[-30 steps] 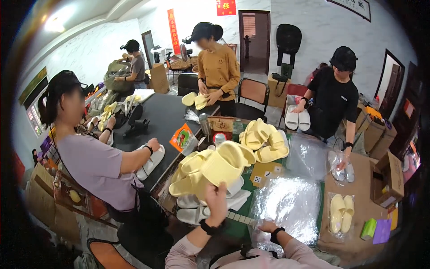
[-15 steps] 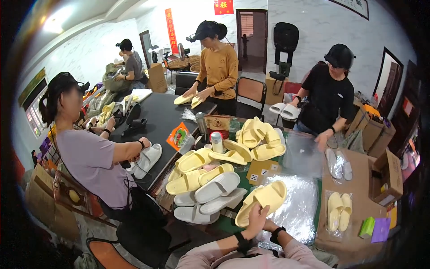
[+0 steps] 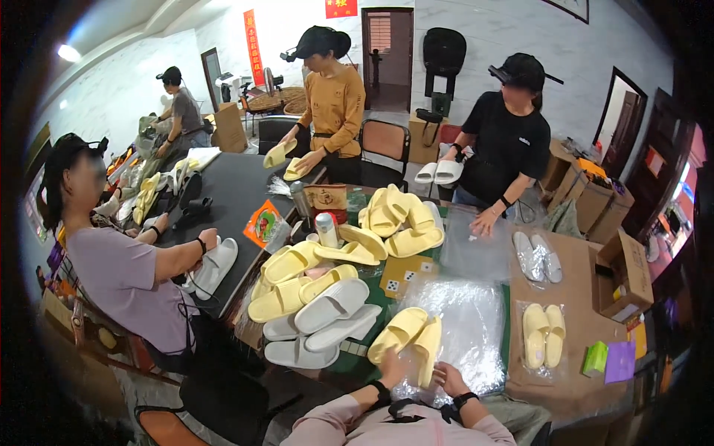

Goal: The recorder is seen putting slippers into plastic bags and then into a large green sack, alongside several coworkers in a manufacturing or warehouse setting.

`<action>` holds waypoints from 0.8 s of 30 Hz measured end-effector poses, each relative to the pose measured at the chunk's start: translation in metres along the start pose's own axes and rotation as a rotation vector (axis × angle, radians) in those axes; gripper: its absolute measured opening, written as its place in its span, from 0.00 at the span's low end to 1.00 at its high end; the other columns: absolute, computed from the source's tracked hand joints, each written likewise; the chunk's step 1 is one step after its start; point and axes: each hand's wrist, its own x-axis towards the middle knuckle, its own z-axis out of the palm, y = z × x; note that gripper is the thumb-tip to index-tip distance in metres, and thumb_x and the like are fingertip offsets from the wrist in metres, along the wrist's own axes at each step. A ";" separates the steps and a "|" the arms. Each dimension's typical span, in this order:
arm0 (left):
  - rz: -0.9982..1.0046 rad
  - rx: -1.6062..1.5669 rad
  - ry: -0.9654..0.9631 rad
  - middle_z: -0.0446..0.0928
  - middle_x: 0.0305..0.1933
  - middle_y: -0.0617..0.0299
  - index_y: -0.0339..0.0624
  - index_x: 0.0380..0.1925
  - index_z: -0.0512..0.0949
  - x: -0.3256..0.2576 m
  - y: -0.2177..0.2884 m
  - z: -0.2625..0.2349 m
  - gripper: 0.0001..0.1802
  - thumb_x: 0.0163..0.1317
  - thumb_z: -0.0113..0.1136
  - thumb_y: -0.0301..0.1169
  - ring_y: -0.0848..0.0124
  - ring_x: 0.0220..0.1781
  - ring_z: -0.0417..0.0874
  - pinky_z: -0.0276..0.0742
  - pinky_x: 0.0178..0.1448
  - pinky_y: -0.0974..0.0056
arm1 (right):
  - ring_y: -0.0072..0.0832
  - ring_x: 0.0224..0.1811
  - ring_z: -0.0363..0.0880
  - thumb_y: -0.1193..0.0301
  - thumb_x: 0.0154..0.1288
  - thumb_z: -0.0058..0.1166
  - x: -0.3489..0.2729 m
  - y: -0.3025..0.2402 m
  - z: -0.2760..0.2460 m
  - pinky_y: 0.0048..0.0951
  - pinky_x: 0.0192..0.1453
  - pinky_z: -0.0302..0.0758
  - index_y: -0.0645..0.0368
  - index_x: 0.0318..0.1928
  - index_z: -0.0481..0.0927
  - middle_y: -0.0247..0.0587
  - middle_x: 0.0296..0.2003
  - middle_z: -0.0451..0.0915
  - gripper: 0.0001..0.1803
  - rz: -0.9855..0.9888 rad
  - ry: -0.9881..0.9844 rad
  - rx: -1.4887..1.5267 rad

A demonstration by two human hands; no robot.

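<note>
Holding a pair of yellow slippers [image 3: 409,338] at the near table edge, both hands low centre of view.

- Left hand [image 3: 392,366]: closed on the heel end of the pair's left slipper, from below. Dark band on the wrist.
- Right hand [image 3: 448,377]: just right of the pair, at the heel of the right slipper; looks to be touching it, but whether fingers are clenched or loose – cannot tell. Dark band on the wrist too.
- Yellow slippers: side by side, soles partly up, toes pointing away from the person, heels at the hands. They lie on a clear plastic bag [image 3: 468,334].

Surroundings, L to R:
- Person in a lilac top [image 3: 126,275], seated at far left, hand on white slippers [image 3: 214,262] on a black table [image 3: 230,193].
- Heap of loose slippers, yellow and white [image 3: 312,305], just left of the held pair; nearest white ones sit close beside the left hand.
- Metal can [image 3: 326,229] behind the heap, w/ an orange packet [image 3: 262,223] to its left.
- Second yellow pile [image 3: 398,219] farther back, mid table.
- Person in a mustard top [image 3: 335,111], standing at back, a yellow slipper in each hand.
- Person in a black top [image 3: 506,149], standing back right, white pair in one hand, other hand on plastic.
- Bagged pairs on brown card at right: grey-white [image 3: 539,256], yellow [image 3: 541,334].
- Open cardboard box [image 3: 625,271], far right.
- Green [image 3: 595,358] and purple [image 3: 619,362] small packs, near right edge.
</note>
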 end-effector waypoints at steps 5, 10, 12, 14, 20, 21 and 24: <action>-0.095 0.442 0.310 0.62 0.57 0.44 0.37 0.58 0.59 0.006 -0.047 -0.012 0.40 0.48 0.63 0.45 0.47 0.60 0.62 0.57 0.60 0.43 | 0.23 0.29 0.68 0.59 0.63 0.45 0.009 0.017 0.022 0.26 0.31 0.66 0.58 0.41 0.76 0.32 0.29 0.72 0.15 -0.063 -0.050 -0.383; -0.324 0.243 -0.069 0.60 0.60 0.42 0.48 0.62 0.53 0.013 -0.050 -0.024 0.47 0.46 0.63 0.51 0.44 0.62 0.60 0.57 0.61 0.41 | 0.28 0.34 0.75 0.53 0.61 0.52 0.017 0.014 0.040 0.25 0.38 0.71 0.66 0.48 0.73 0.41 0.37 0.78 0.27 -0.093 -0.002 -0.395; -0.312 0.266 -0.094 0.61 0.59 0.42 0.48 0.62 0.53 0.011 -0.050 -0.031 0.47 0.45 0.64 0.51 0.43 0.61 0.60 0.57 0.60 0.41 | 0.35 0.41 0.78 0.54 0.54 0.58 0.024 0.021 0.041 0.34 0.45 0.74 0.70 0.50 0.71 0.49 0.42 0.78 0.32 -0.221 0.008 -0.618; -0.339 0.233 -0.064 0.63 0.57 0.42 0.47 0.61 0.54 0.008 -0.047 -0.033 0.47 0.43 0.67 0.47 0.44 0.60 0.61 0.59 0.61 0.44 | 0.35 0.41 0.78 0.60 0.52 0.60 0.010 0.016 0.051 0.33 0.45 0.74 0.70 0.50 0.70 0.48 0.41 0.78 0.30 -0.256 0.059 -0.790; -0.272 0.136 -0.031 0.65 0.55 0.40 0.37 0.59 0.55 0.022 -0.050 -0.037 0.48 0.39 0.73 0.36 0.46 0.55 0.68 0.66 0.57 0.53 | 0.35 0.40 0.76 0.72 0.48 0.57 0.019 0.031 0.040 0.31 0.43 0.74 0.69 0.49 0.66 0.49 0.41 0.75 0.27 -0.406 0.292 -0.632; -0.275 0.136 -0.029 0.65 0.55 0.40 0.37 0.59 0.55 0.022 -0.050 -0.039 0.48 0.39 0.73 0.36 0.46 0.55 0.68 0.66 0.57 0.53 | 0.34 0.40 0.76 0.73 0.51 0.55 0.017 0.027 0.039 0.31 0.43 0.74 0.68 0.49 0.65 0.48 0.40 0.75 0.24 -0.389 0.285 -0.542; -0.203 -0.058 0.054 0.73 0.48 0.45 0.31 0.58 0.57 0.036 -0.088 -0.028 0.46 0.40 0.71 0.32 0.58 0.47 0.77 0.73 0.49 0.58 | 0.32 0.41 0.76 0.76 0.59 0.47 0.005 0.016 0.046 0.31 0.45 0.74 0.66 0.49 0.64 0.44 0.40 0.74 0.17 -0.309 0.170 -0.257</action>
